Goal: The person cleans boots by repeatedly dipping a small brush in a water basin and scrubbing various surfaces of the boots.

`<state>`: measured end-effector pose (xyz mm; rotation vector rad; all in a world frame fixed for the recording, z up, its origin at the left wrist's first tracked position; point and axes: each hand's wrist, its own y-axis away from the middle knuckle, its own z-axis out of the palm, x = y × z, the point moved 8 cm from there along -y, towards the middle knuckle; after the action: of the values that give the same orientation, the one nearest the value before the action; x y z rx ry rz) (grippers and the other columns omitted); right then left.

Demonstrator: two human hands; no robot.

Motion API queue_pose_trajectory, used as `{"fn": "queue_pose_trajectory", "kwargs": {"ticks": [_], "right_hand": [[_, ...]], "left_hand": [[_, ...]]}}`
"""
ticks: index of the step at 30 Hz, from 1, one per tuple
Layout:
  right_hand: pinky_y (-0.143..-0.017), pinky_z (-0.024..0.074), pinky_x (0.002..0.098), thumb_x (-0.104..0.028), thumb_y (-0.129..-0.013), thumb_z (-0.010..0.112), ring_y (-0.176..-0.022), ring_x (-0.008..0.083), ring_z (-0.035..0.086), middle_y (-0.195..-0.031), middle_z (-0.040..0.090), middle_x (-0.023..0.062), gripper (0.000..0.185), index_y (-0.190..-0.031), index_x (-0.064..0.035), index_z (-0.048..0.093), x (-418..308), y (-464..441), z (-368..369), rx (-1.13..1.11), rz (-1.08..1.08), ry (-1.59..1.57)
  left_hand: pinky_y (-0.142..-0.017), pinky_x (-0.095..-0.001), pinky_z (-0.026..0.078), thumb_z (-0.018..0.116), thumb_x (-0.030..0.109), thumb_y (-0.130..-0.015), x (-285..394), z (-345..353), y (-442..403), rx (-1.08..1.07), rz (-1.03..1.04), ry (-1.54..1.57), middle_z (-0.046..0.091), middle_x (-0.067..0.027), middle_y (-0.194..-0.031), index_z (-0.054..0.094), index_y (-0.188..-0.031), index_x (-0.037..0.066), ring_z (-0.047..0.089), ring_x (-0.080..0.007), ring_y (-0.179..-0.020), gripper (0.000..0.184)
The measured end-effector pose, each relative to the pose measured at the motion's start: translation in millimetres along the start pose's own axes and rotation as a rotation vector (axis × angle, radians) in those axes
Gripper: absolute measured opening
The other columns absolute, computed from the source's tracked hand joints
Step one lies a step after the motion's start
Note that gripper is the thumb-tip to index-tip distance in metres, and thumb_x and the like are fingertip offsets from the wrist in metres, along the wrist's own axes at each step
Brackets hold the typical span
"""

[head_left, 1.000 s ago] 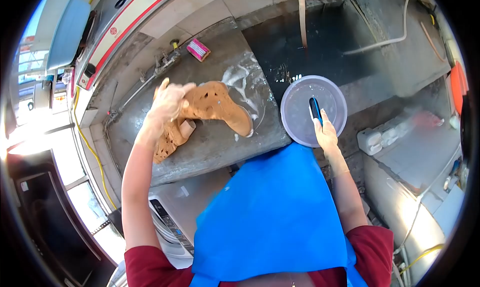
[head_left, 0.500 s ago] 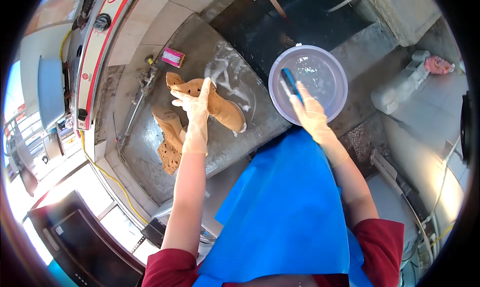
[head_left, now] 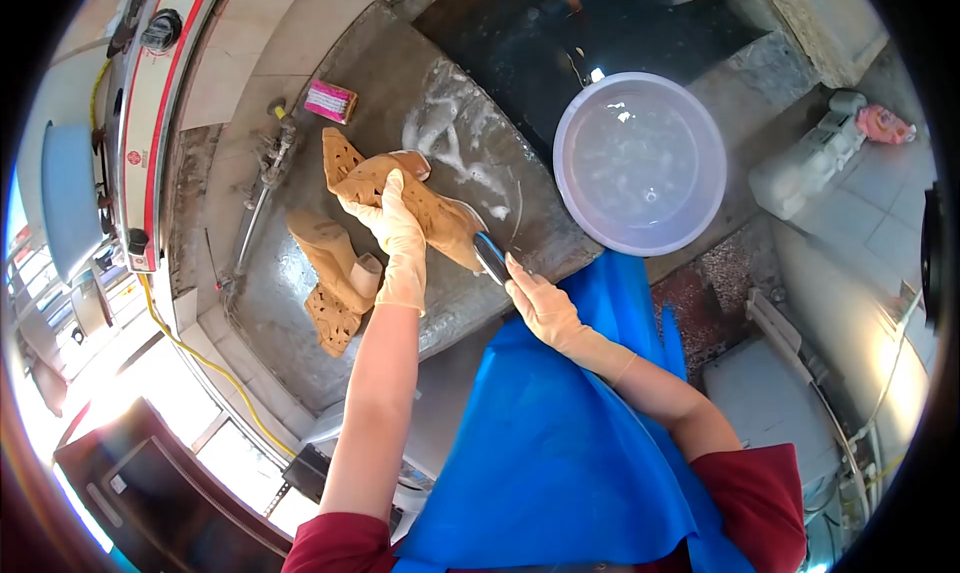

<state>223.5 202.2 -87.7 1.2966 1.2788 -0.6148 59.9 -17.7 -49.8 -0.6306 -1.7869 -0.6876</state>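
Note:
My gloved left hand [head_left: 392, 228] grips a tan boot [head_left: 445, 225] with cut-out holes in its shaft, which lies over the wet stone slab. In my gloved right hand [head_left: 548, 308] is a blue-backed brush [head_left: 490, 257], and its head touches the toe end of that boot. The second tan boot [head_left: 328, 253] lies on the slab to the left of my left wrist. A pale lavender basin [head_left: 640, 243] holding cloudy, sudsy water stands to the right of the brush.
A pink-wrapped bar [head_left: 330, 102] sits at the slab's back edge near a tap [head_left: 277, 143]. White foam [head_left: 450, 143] streaks the slab [head_left: 390, 63]. Behind the basin is a dark water tank [head_left: 500, 43]. White plastic jugs [head_left: 800, 173] stand at right.
My right hand has moved left with the brush, from over the basin to the boot's toe. My left hand has closed around the boot, where its fingers were spread before.

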Motion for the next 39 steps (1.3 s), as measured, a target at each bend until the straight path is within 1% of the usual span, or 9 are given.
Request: {"fn": "queue_pose_trajectory", "kwargs": {"ticks": [6, 10, 12, 14, 15, 21, 29, 35, 39], "right_hand": [[-0.075, 0.0499, 0.05, -0.027, -0.101, 0.046, -0.088, 0.0422, 0.063, -0.099, 0.065, 0.0228, 0.046, -0.145, -0.0167, 0.041, -80.8, -121.6, -3.0, 0.048, -0.162, 0.007], [-0.076, 0.0498, 0.0504, -0.027, -0.102, 0.044, -0.09, 0.0407, 0.064, -0.102, 0.065, 0.0224, 0.045, -0.145, -0.0172, 0.042, -10.5, -40.7, -6.4, -0.065, 0.046, 0.186], [-0.076, 0.0501, 0.0491, -0.025, -0.102, 0.044, -0.091, 0.0402, 0.064, -0.105, 0.065, 0.0221, 0.045, -0.146, -0.0162, 0.04, -18.9, -23.9, -27.9, 0.231, -0.365, -0.079], [-0.078, 0.049, 0.0458, -0.023, -0.102, 0.046, -0.092, 0.0415, 0.063, -0.102, 0.064, 0.0265, 0.048, -0.147, -0.0121, 0.038, -40.5, -91.0, -6.4, -0.011, 0.01, -0.011], [-0.079, 0.0485, 0.0461, -0.025, -0.102, 0.046, -0.092, 0.0417, 0.063, -0.101, 0.064, 0.0277, 0.047, -0.146, -0.0113, 0.039, -76.1, -123.1, -8.0, 0.033, -0.166, -0.033], [-0.082, 0.0489, 0.0467, -0.028, -0.101, 0.046, -0.095, 0.0406, 0.062, -0.104, 0.064, 0.0243, 0.044, -0.143, -0.011, 0.044, -33.6, -75.3, -3.7, -0.083, 0.099, 0.051], [-0.083, 0.0483, 0.0455, -0.023, -0.1, 0.049, -0.1, 0.0438, 0.06, -0.11, 0.061, 0.0286, 0.041, -0.138, -0.0072, 0.048, -96.8, -172.2, -2.8, 0.11, -0.223, -0.125], [-0.086, 0.0504, 0.045, -0.028, -0.1, 0.05, -0.101, 0.0431, 0.062, -0.111, 0.063, 0.027, 0.049, -0.146, -0.0167, 0.038, -55.5, -101.2, -16.2, -0.054, -0.011, -0.001], [-0.076, 0.0483, 0.0499, -0.025, -0.1, 0.05, -0.09, 0.0442, 0.062, -0.097, 0.064, 0.0262, 0.041, -0.139, -0.0118, 0.048, -128.1, -200.8, 8.9, 0.106, -0.31, -0.086]], "left_hand": [[-0.107, -0.0392, 0.038, 0.074, 0.007, -0.082, -4.8, -4.3, -2.3, 0.011, -0.057, 0.022, 0.041, -0.0105, -0.142, 0.023, -0.15, 0.014, 0.044, -0.0247, -0.127, 0.085], [-0.106, -0.0395, 0.039, 0.074, 0.009, -0.082, -3.5, 1.2, -2.1, 0.0, -0.003, 0.069, 0.041, -0.0104, -0.14, 0.024, -0.149, 0.014, 0.044, -0.025, -0.126, 0.083], [-0.104, -0.0396, 0.041, 0.073, 0.011, -0.083, -2.9, 1.3, -2.8, -0.011, 0.032, 0.027, 0.042, -0.0105, -0.137, 0.025, -0.147, 0.014, 0.046, -0.0254, -0.124, 0.08], [-0.103, -0.0396, 0.042, 0.074, 0.012, -0.083, -12.9, -3.8, -5.4, -0.009, 0.031, 0.013, 0.042, -0.0107, -0.138, 0.025, -0.147, 0.014, 0.047, -0.0254, -0.123, 0.08], [-0.102, -0.0395, 0.043, 0.074, 0.014, -0.083, -13.5, -2.8, -9.3, -0.01, 0.038, 0.0, 0.042, -0.011, -0.138, 0.026, -0.146, 0.014, 0.047, -0.0254, -0.122, 0.08], [-0.106, -0.0372, 0.038, 0.075, 0.021, -0.085, -14.5, -11.3, -12.4, 0.013, 0.0, -0.025, 0.046, -0.0112, -0.137, 0.024, -0.149, 0.012, 0.047, -0.0243, -0.124, 0.083], [-0.109, -0.0376, 0.033, 0.073, 0.02, -0.087, -16.0, -7.4, -11.1, -0.084, -0.11, 0.132, 0.038, -0.011, -0.142, 0.02, -0.151, 0.011, 0.039, -0.0239, -0.131, 0.084], [-0.108, -0.0374, 0.035, 0.073, 0.02, -0.086, -14.7, -4.2, -9.8, -0.105, 0.024, -0.017, 0.039, -0.0107, -0.143, 0.021, -0.151, 0.014, 0.042, -0.0239, -0.128, 0.083], [-0.102, -0.0338, 0.04, 0.068, 0.016, -0.09, -16.6, -1.9, -7.2, -0.054, -0.17, 0.19, 0.046, -0.0112, -0.135, 0.027, -0.145, 0.009, 0.048, -0.0202, -0.12, 0.069]]}}
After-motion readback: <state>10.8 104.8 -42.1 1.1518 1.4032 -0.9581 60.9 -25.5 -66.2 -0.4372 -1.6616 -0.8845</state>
